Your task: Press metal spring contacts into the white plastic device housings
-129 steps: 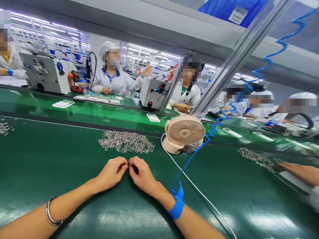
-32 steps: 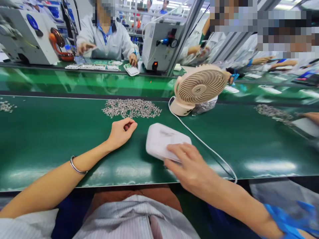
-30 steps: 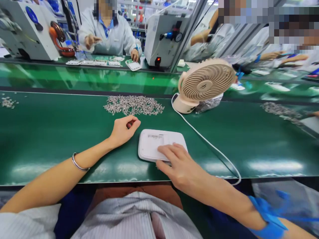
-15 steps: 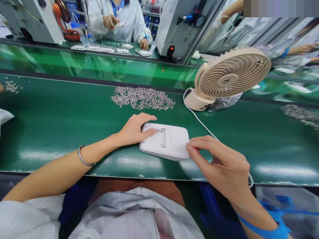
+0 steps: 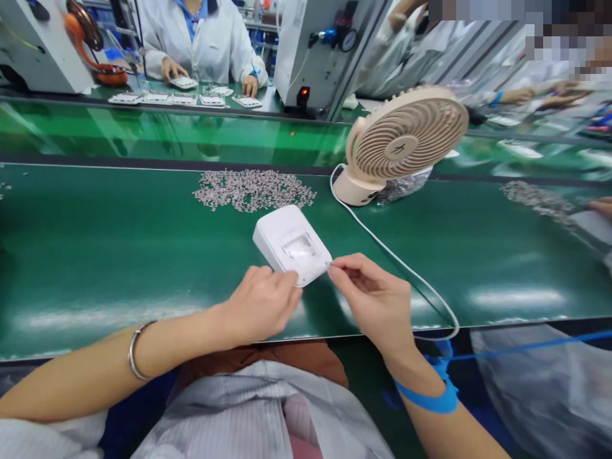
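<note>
A white plastic casing [image 5: 273, 231] with rounded corners and a rectangular recess lies turned at an angle on the green work surface. My left hand [image 5: 264, 303] is closed at its near left corner, thumb and fingers against the edge, some fingers hidden under the hand. At the near right corner, my right hand [image 5: 375, 294] pinches thumb and forefinger together. Between those fingertips shows a tiny silvery metal piece [image 5: 328, 263], too small to name surely. Behind the casing spreads a heap of small silvery metal pieces [image 5: 253, 189].
A beige desk fan [image 5: 406, 143] stands right of the heap, its white cable [image 5: 396, 255] curving to the front edge. A clear plastic bag [image 5: 406, 186] sits behind it. Across a green divider [image 5: 191, 137], a co-worker in a white coat [image 5: 201, 48] handles white parts. More metal pieces [image 5: 535, 199] lie far right.
The casing has turned, its near end now pointing toward me. My left hand has shifted from the casing's left end to its near corner. My view has swung slightly right.
</note>
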### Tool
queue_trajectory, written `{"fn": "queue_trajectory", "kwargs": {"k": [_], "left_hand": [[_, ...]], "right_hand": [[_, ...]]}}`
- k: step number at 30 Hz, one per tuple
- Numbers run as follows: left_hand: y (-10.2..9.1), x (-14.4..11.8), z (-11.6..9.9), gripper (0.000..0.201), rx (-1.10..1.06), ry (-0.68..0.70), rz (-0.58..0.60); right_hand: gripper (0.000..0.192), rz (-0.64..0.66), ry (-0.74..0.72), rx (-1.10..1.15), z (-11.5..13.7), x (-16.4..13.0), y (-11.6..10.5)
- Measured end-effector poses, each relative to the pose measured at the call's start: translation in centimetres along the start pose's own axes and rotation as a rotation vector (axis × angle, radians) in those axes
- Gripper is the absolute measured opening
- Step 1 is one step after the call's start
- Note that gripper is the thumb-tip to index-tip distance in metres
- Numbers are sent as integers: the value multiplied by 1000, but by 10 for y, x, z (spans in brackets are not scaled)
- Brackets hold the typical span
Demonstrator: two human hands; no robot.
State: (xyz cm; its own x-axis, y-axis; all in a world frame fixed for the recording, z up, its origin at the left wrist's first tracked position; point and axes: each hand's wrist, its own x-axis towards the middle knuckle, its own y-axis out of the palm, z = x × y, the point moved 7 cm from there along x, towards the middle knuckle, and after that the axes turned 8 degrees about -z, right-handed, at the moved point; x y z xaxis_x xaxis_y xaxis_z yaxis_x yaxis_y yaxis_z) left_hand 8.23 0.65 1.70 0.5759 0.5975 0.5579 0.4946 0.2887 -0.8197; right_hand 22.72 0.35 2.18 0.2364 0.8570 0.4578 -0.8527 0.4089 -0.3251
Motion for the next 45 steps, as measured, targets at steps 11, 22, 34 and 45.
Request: {"fn": "queue_trajectory", "kwargs": {"k": [11,22,34,45], "left_hand": [[4,7,0,21,313,209,-157],[4,-5,-8,26,378,182,-142],[11,-1,-8,35,463,134,-1],[13,2,-9,34,482,94,26]], "right_hand": [[10,59,-42,-13,-29,43,29],[11,247,-201,-72,-13,43,60],[11,123,-342,-178,-11,35,65],[18,180,-293,-84,-15,19,57]]}}
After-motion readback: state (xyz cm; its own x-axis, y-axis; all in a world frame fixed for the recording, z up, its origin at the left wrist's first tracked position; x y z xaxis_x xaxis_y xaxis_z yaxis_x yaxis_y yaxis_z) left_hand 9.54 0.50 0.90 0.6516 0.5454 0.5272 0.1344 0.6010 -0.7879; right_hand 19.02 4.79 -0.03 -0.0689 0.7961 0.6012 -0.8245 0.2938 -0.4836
